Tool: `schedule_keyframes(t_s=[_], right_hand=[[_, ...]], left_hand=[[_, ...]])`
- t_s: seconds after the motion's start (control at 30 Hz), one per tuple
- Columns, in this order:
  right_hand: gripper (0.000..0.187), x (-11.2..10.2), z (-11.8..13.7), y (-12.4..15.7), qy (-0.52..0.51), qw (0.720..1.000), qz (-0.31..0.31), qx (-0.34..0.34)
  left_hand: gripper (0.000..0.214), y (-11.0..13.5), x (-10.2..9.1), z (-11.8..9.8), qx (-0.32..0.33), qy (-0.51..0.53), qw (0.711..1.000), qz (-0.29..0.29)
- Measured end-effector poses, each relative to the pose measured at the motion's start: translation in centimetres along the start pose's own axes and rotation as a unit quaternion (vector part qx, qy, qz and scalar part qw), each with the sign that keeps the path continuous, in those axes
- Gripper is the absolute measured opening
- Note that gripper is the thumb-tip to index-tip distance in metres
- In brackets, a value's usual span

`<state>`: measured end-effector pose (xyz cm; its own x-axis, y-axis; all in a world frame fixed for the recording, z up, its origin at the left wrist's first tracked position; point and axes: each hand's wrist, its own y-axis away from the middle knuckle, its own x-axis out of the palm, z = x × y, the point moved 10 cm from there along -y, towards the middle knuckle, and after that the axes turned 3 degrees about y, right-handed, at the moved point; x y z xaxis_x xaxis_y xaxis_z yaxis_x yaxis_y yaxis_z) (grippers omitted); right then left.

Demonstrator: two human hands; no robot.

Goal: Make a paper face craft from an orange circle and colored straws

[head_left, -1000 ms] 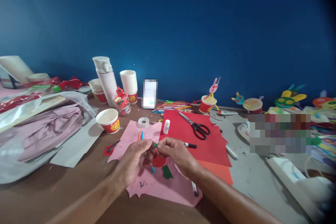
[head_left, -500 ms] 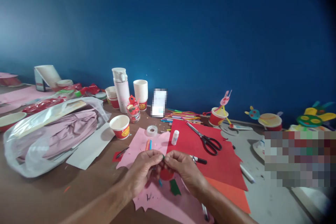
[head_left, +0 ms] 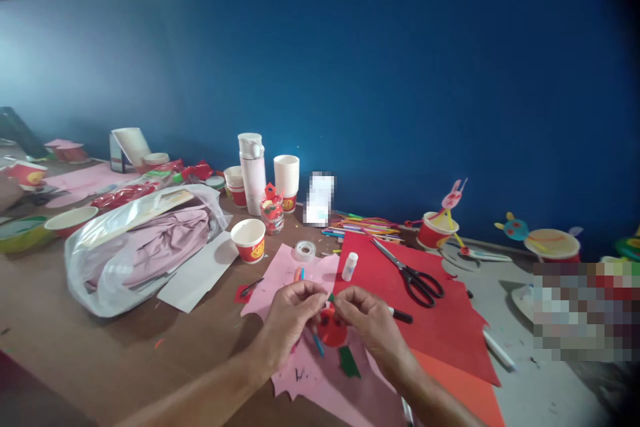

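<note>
My left hand [head_left: 293,317] and my right hand [head_left: 367,320] meet fingertip to fingertip above a pink paper sheet [head_left: 320,380]. Between them they pinch a small red round paper piece [head_left: 331,332] with a green bit [head_left: 331,297] at its top. Both hands are closed in a pinch. A blue straw piece [head_left: 318,345] and a dark green scrap [head_left: 349,361] lie on the pink sheet just below. Beyond the hands lie a red paper sheet [head_left: 440,327], black scissors [head_left: 415,277], a black marker [head_left: 400,313] and a small white glue bottle [head_left: 349,266].
A red and white paper cup [head_left: 249,240], a tape roll [head_left: 305,251], stacked cups [head_left: 287,181] and a white flask [head_left: 253,173] stand behind. A plastic bag of pink cloth [head_left: 150,243] lies left. Finished cup crafts [head_left: 440,227] line the blue wall. Coloured straws [head_left: 365,225] lie nearby.
The view has swung left and upward, so everything sits further right and lower. Both hands keep pinching the red piece together; more of it shows below the fingers now.
</note>
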<state>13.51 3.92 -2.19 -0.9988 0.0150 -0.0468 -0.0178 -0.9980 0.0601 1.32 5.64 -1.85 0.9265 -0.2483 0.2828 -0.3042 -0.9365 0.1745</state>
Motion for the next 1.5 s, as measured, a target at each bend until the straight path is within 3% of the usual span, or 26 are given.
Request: schedule_keyframes(t_s=[0.07, 0.17, 0.23, 0.4, 0.57, 0.8, 0.93, 1.03, 1.17, 1.3, 1.5], right_hand=[[0.023, -0.7, 0.7, 0.0, 0.051, 0.998, -0.027, -0.028], [0.021, -1.2, 2.1, 0.4, 0.148, 0.985, -0.051, -0.077], [0.02, -1.1, 3.4, 1.0, 0.244, 0.958, -0.069, -0.136], [0.022, 0.1, 6.7, 3.2, 0.405, 0.85, -0.11, -0.319], [0.02, 0.8, 7.2, 3.7, 0.416, 0.822, -0.107, -0.374], [0.012, 1.7, 7.0, 4.1, 0.431, 0.805, -0.075, -0.4], [0.007, 2.1, 7.3, 4.4, 0.44, 0.793, -0.069, -0.416], [0.007, 1.8, 8.0, 4.4, 0.427, 0.798, -0.075, -0.418], [0.006, -0.3, 8.5, 3.6, 0.391, 0.827, -0.11, -0.389], [0.013, -2.5, 7.3, 2.2, 0.364, 0.862, -0.135, -0.324], [0.017, -5.7, 7.0, 1.2, 0.333, 0.876, -0.192, -0.291]], left_hand=[[0.02, 0.0, -0.3, -0.8, 0.042, -0.037, 0.998, -0.017], [0.025, -0.1, 0.0, -0.2, 0.038, -0.059, 0.998, 0.004], [0.029, -0.2, 0.3, 0.7, 0.027, -0.063, 0.997, 0.025], [0.032, -0.4, 0.4, 1.5, 0.006, -0.072, 0.997, 0.031], [0.036, -0.1, 0.7, 1.6, -0.029, -0.09, 0.995, 0.039], [0.038, 0.1, 1.6, 2.4, -0.06, 0.003, 0.995, 0.079], [0.033, -0.1, 1.0, 3.7, -0.098, 0.065, 0.991, 0.057], [0.03, -0.1, 0.8, 3.9, -0.127, 0.101, 0.986, 0.041], [0.025, -0.4, 0.5, 2.8, -0.117, 0.105, 0.987, 0.032], [0.022, -0.8, 0.2, 1.8, -0.078, 0.084, 0.993, 0.043], [0.023, -0.8, 0.1, 1.2, -0.061, 0.071, 0.995, 0.036]])
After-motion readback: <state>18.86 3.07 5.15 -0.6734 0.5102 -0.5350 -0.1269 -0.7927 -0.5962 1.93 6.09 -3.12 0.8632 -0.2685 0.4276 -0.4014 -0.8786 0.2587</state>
